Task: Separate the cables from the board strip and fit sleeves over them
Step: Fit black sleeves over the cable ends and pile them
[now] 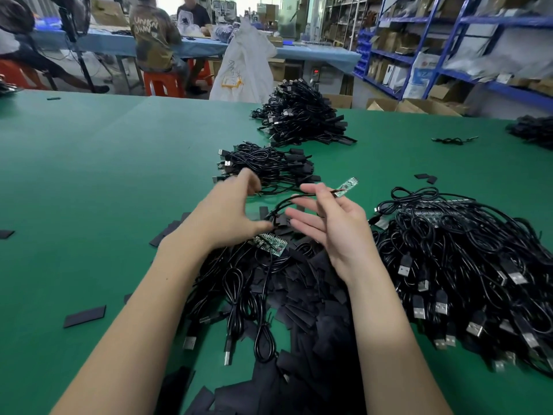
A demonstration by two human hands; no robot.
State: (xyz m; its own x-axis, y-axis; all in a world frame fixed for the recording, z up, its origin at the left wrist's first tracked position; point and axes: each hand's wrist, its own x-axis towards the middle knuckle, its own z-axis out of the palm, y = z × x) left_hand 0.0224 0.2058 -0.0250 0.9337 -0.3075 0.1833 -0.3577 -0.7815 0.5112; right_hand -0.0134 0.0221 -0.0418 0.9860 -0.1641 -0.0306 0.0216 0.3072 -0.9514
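My right hand (pixel 332 223) pinches one separated cable (pixel 287 202), its small board (pixel 347 184) unsleeved, left hand (pixel 230 214) pinching a sleeve (pixel 279 223); finished piles (pixel 299 118) toward the table's far edge, many remain.

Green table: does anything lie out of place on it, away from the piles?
Yes. Several black sleeves lie scattered on the green table, apart from the sleeve pile: one at the near left, one at the left edge, two at the far right.
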